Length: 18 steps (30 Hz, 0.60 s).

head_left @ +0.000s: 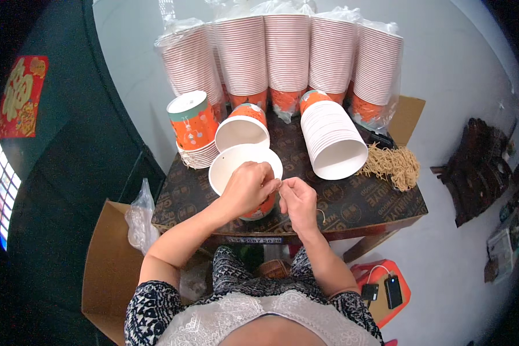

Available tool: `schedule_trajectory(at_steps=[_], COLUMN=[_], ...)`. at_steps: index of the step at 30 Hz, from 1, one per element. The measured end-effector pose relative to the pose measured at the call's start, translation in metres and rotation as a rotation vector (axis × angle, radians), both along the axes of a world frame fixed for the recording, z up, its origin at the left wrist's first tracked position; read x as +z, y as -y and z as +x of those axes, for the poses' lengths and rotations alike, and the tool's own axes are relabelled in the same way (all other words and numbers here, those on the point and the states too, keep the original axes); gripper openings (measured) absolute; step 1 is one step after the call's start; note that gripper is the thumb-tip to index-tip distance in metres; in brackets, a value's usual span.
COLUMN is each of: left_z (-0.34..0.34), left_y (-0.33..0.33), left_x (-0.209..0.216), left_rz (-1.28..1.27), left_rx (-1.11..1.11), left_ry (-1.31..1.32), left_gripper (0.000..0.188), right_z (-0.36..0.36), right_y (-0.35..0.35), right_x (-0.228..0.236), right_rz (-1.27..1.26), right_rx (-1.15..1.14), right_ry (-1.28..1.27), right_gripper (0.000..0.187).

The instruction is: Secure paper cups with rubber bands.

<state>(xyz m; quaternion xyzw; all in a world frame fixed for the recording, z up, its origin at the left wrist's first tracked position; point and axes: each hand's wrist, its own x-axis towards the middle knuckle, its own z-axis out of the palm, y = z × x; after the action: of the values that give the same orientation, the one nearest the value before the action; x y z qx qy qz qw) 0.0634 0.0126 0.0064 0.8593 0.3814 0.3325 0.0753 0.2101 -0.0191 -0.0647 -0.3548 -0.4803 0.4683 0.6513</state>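
Note:
A white-lined paper bucket [225, 167] with an orange and green outside stands near the table's front edge, its mouth tipped up toward me. My left hand [251, 187] reaches over its rim, thumb and fingers pinched together; what they hold is hidden. My right hand [299, 202] pinches too, its fingertips meeting the left ones just right of the rim. A short tan cord [322, 217] curls out beside my right hand. Right of the hands lies a nested stack of paper buckets [337, 141], open ends toward me. A bundle of tan cords [392, 167] rests at the table's right side.
Behind the near bucket lies another bucket [242, 131], and an upside-down stack [193, 130] stands at left. Tall plastic-wrapped bucket stacks [286, 55] line the table's back. A cardboard box [106, 259] sits at lower left; a red stool [406, 288] with a phone [393, 291] is at lower right.

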Motion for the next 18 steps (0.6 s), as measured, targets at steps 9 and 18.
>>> schedule_trajectory(at_steps=[9,18], left_z=[0.0,-0.003], left_y=[0.002,0.005], left_x=[0.007,-0.007], left_rz=[-0.246,0.188], left_rx=[-0.151,-0.206], left_ry=[0.097,-0.078], left_gripper=[0.011,0.004], right_z=[0.002,0.008], right_y=[0.003,0.014], right_x=[0.0,0.007], right_rz=[-0.055,-0.153], right_rx=[0.057,0.147], right_ry=[-0.108,-0.254], right_gripper=[0.016,0.023])
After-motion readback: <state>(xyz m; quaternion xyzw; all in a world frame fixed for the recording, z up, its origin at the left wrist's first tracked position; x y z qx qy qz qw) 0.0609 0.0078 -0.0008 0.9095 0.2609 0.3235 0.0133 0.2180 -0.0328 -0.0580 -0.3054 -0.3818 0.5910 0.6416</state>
